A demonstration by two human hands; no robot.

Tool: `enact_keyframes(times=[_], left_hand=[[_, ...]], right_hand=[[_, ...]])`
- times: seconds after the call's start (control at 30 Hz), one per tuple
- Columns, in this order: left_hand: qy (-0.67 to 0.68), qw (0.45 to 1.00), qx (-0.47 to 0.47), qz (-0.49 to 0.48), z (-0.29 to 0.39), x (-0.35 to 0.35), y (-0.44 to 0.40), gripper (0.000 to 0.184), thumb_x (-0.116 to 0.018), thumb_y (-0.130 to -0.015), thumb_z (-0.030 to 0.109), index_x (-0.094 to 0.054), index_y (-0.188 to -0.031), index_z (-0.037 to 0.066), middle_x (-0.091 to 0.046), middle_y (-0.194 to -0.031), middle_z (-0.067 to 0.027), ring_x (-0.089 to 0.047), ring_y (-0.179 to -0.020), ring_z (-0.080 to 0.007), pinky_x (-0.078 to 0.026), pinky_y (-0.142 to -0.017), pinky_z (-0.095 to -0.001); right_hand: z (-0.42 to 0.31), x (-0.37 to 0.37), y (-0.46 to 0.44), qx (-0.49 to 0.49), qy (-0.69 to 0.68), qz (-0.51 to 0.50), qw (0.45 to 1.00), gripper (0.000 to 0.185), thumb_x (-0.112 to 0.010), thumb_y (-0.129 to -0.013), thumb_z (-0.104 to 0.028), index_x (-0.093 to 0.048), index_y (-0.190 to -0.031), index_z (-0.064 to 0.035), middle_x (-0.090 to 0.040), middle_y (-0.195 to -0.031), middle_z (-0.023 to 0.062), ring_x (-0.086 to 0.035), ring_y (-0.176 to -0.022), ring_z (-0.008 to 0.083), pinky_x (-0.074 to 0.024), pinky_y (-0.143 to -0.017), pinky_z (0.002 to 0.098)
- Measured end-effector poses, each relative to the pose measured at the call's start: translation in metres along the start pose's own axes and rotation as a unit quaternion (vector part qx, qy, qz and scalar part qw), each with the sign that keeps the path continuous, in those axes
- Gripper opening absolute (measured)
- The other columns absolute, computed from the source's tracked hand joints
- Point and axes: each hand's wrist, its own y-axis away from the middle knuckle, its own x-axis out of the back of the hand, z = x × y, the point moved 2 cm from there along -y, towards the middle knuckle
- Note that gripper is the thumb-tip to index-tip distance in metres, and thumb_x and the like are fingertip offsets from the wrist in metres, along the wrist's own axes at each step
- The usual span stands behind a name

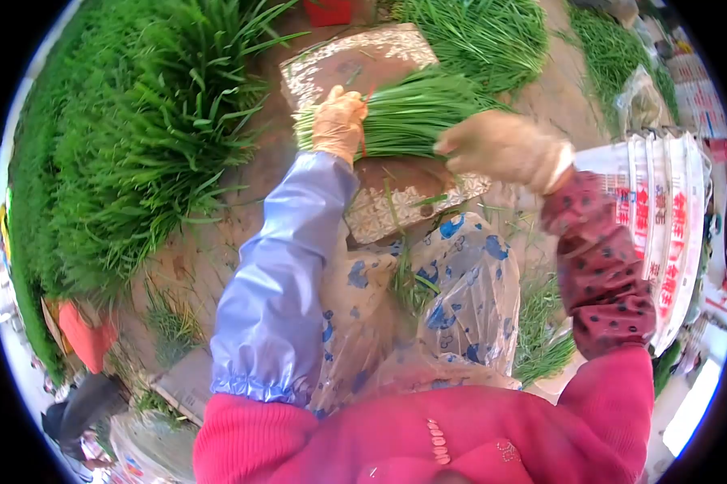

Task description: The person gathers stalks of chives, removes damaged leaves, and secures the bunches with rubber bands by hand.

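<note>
My left hand (pixel 339 121) clasps the green bundle (pixel 424 113) by the red tie (pixel 363 147), between the board's (pixel 355 68) far and near edges; firm pressure should stop stems slipping. Right hand (pixel 505 149) blurred alongside, finger state unclear.

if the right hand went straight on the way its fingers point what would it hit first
Likely the bundle of green stalks, though the blurred right hand may be above it.

Bundle (pixel 416 117) blocks board (pixel 392 198) middle, ends open; stack (pixel 672 210) right.
</note>
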Motion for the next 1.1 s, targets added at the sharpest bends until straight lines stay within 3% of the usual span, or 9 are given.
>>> enact_keyframes(times=[0.07,0.27,0.5,0.53,0.63,0.77,0.87,0.97,1.1], left_hand=[[0.088,0.994,-0.026,0.066,-0.023,-0.014,0.006,0.012,-0.074,-0.073,0.01,-0.069,-0.083,0.007,-0.066,-0.109,-0.0123,-0.052,-0.117,-0.0358,-0.043,-0.097,-0.0429],[-0.076,0.992,-0.052,0.081,-0.003,0.001,0.006,0.016,-0.076,-0.07,0.011,-0.071,-0.085,0.007,-0.063,-0.119,-0.0129,-0.05,-0.118,-0.0385,-0.039,-0.102,-0.0458],[0.014,0.996,0.084,-0.02,0.002,0.022,0.004,0.042,-0.083,-0.062,0.013,-0.065,-0.099,0.002,-0.051,-0.131,-0.0248,-0.051,-0.119,-0.0352,-0.041,-0.102,-0.0367],[0.015,0.996,0.086,-0.02,0.006,0.026,0.004,0.042,-0.083,-0.062,0.013,-0.065,-0.099,0.002,-0.051,-0.131,-0.0248,-0.051,-0.119,-0.0352,-0.041,-0.102,-0.0367],[-0.124,0.971,0.108,-0.173,0.026,0.023,0.007,0.116,-0.093,-0.044,0.027,-0.031,-0.139,0.003,-0.04,-0.14,-0.021,-0.035,-0.133,-0.0365,-0.027,-0.111,-0.0401],[-0.353,0.884,0.104,-0.287,0.025,0.005,0.007,0.134,-0.092,-0.039,0.04,-0.021,-0.146,0.003,-0.031,-0.145,-0.0159,-0.028,-0.137,-0.034,-0.018,-0.113,-0.0532],[-0.3,0.915,0.067,-0.262,-0.055,-0.024,0.014,0.077,-0.075,-0.071,0.038,-0.044,-0.131,0.003,-0.042,-0.138,-0.0165,-0.037,-0.131,-0.0297,-0.02,-0.112,-0.055],[-0.304,0.905,0.121,-0.271,-0.005,-0.005,-0.02,0.053,-0.079,-0.065,0.034,-0.054,-0.103,0.006,-0.06,-0.11,-0.0138,-0.057,-0.106,-0.0301,-0.044,-0.091,-0.0416],[-0.342,0.89,0.091,-0.289,0.011,0.004,-0.014,0.098,-0.085,-0.057,0.041,-0.037,-0.133,0.002,-0.055,-0.123,-0.0165,-0.05,-0.12,-0.0328,-0.038,-0.1,-0.0433]], right_hand=[[-0.019,-0.026,-0.026,0.057,-0.079,-0.014,0.995,0.025,-0.06,-0.087,-0.017,-0.066,-0.109,-0.0061,-0.069,-0.095,0.0127,-0.066,-0.083,0.0296,-0.0523,-0.081,0.0395],[-0.033,-0.07,-0.122,0.047,-0.153,0.368,0.916,0.031,-0.055,-0.091,-0.025,-0.064,-0.111,-0.0035,-0.068,-0.084,0.0148,-0.064,-0.071,0.0257,-0.0518,-0.068,0.0333],[-0.031,-0.065,-0.14,-0.115,-0.696,0.12,0.698,0.024,-0.06,-0.087,-0.021,-0.067,-0.1,-0.0011,-0.064,-0.075,0.0039,-0.054,-0.058,0.0093,-0.0435,-0.051,0.0229],[-0.031,-0.061,-0.137,-0.13,-0.698,0.11,0.695,0.021,-0.061,-0.086,-0.022,-0.068,-0.09,-0.003,-0.06,-0.07,0.0012,-0.049,-0.055,0.0085,-0.041,-0.049,0.0228],[-0.023,-0.061,-0.154,-0.154,-0.703,0.082,0.689,0.021,-0.061,-0.085,-0.024,-0.066,-0.082,-0.0042,-0.058,-0.068,-0.0002,-0.048,-0.054,0.0086,-0.0406,-0.048,0.0234],[-0.036,-0.063,-0.167,-0.026,-0.563,0.216,0.797,0.022,-0.058,-0.087,-0.022,-0.065,-0.081,-0.0024,-0.059,-0.067,0.0012,-0.051,-0.056,0.0107,-0.0444,-0.051,0.0274],[-0.066,-0.054,-0.132,-0.004,-0.505,0.274,0.818,0.024,-0.057,-0.087,-0.023,-0.066,-0.09,-0.0007,-0.065,-0.078,0.0107,-0.059,-0.072,0.0238,-0.049,-0.065,0.035],[-0.07,-0.112,-0.072,-0.006,-0.392,0.244,0.887,0.027,-0.057,-0.085,-0.024,-0.066,-0.099,-0.0036,-0.068,-0.093,0.0193,-0.064,-0.088,0.0372,-0.0509,-0.078,0.0415],[-0.066,-0.155,-0.035,-0.072,-0.362,0.211,0.905,0.023,-0.056,-0.088,-0.024,-0.065,-0.1,-0.0069,-0.066,-0.093,0.0183,-0.063,-0.088,0.0374,-0.0494,-0.077,0.0419]])
